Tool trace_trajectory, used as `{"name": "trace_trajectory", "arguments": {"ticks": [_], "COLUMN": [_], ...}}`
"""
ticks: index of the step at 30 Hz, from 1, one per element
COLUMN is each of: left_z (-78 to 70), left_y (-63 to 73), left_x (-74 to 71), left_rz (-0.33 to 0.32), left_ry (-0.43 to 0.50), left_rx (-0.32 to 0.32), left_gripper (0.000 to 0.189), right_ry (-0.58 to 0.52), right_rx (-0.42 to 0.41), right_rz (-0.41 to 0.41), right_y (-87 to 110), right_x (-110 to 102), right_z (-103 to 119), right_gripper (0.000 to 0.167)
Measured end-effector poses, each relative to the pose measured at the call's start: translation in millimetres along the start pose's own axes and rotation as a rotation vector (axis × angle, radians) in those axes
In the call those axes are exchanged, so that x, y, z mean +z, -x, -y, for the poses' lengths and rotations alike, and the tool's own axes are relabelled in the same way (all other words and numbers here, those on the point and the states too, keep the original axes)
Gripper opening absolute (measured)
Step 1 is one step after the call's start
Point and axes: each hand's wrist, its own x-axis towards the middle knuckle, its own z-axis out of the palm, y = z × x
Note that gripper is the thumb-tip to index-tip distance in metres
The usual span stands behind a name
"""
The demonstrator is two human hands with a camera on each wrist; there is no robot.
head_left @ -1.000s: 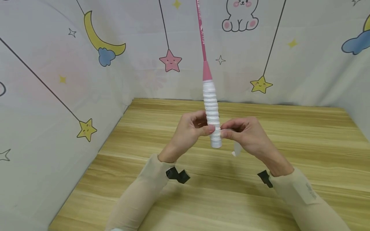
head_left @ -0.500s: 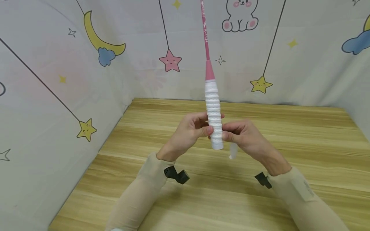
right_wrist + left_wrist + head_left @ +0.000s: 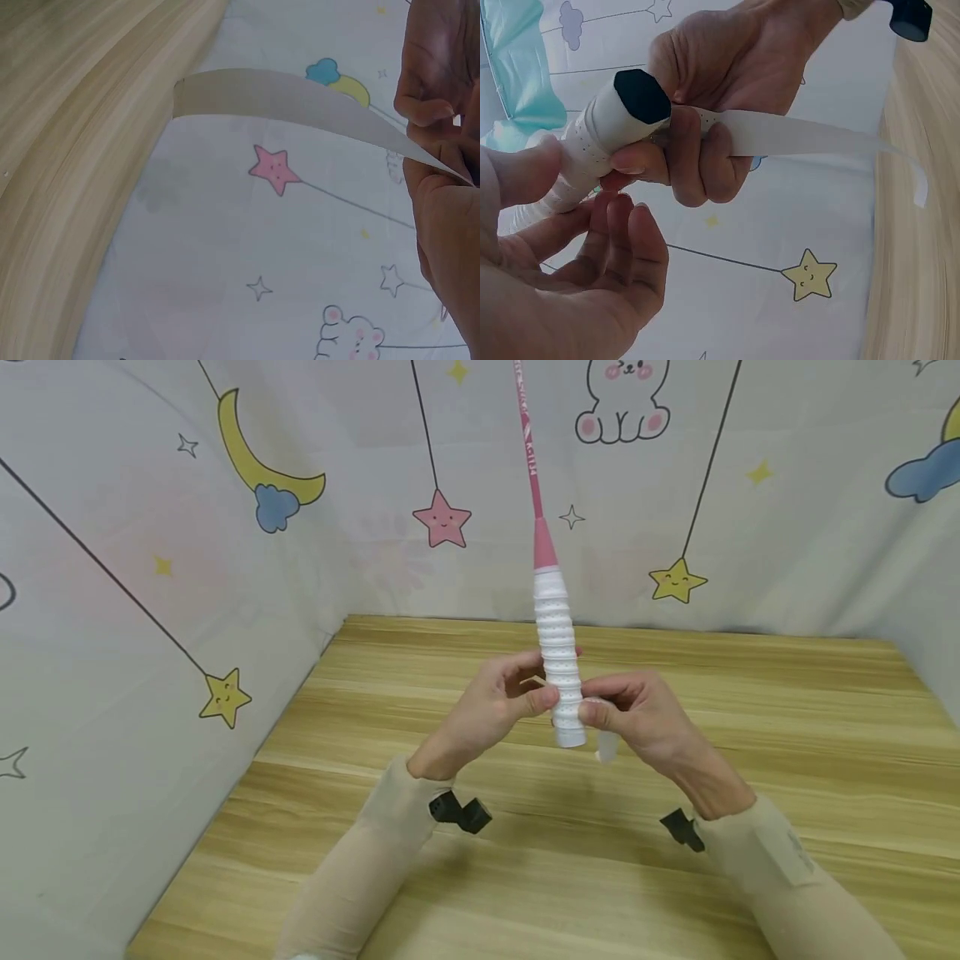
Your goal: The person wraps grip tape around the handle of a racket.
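A racket (image 3: 545,547) with a thin pink shaft and a ridged, white, perforated handle stands almost upright, its butt end down. Its head is out of view. My left hand (image 3: 495,706) holds the lower handle, thumb in front and fingers behind. Close at the handle's right side, my right hand (image 3: 648,718) pinches white grip tape (image 3: 810,135). The tape's loose tail hangs below that hand in the head view and curves away past it in the right wrist view. A dark butt cap (image 3: 643,96) shows at the handle's end in the left wrist view.
Both hands are above a wood-grain table (image 3: 420,843). A white cloth backdrop (image 3: 360,468) with printed stars, a moon and a bear stands behind it and along the left. Black wrist cameras (image 3: 459,812) sit on the sleeves.
The racket has shifted slightly right and turned a little. My right hand stays at the handle with the tape, whose tail has swung slightly. My left hand keeps its hold on the lower handle.
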Motion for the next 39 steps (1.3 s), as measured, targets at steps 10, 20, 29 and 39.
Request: {"name": "trace_trajectory", "arguments": {"ticks": [10,20,29,39], "left_z": [0.3,1.7,2.4,0.7], "left_y": [2.3,-1.7,-2.3,-1.8], "left_x": [13.9,20.2,15.1,13.2], "left_rz": [-0.294,-0.356,-0.331,-0.306], "left_ry": [-0.161,-0.178,-0.125,-0.032], "left_rx": [0.037,0.039,0.037,0.013], "left_gripper": [0.046,0.039,0.035,0.033], "right_ry": [0.108,0.257,0.285,0.245], "right_rx": [-0.018,0.097,0.121,0.132], "right_rz": [-0.128,-0.181,-0.161,-0.177], "right_y": [-0.3,-0.3,-0.8,-2.1], "right_x": [5.9,9.4,8.2,7.3], "right_z": [-0.7,8.3,12.3,13.7], "right_gripper": [0.016,0.023,0.023,0.005]}}
